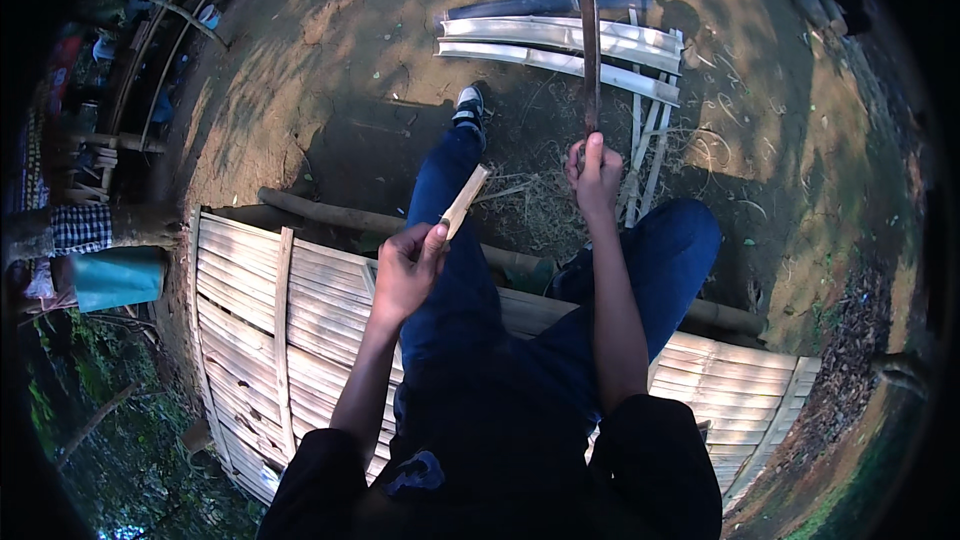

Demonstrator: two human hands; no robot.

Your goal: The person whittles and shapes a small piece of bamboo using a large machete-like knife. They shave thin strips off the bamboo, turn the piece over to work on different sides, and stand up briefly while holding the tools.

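Observation:
My left hand [408, 265] grips a short pale bamboo stick [465, 201], which points up and to the right above my left knee. My right hand [594, 175] is closed around the handle of a long dark blade [589, 35], held upright with its tip toward the top of the picture. The two hands are apart, the stick's tip roughly level with the knife hand. I sit on a platform of split bamboo slats [270, 310], legs in blue trousers stretched out over the bare earth.
Several split bamboo halves [560, 45] lie on the ground ahead, thin strips [650, 155] and shavings beside them. A round pole [320, 210] edges the platform. A teal container [118, 278] and checked cloth [80, 227] sit at left. My shoe [468, 106] rests on dirt.

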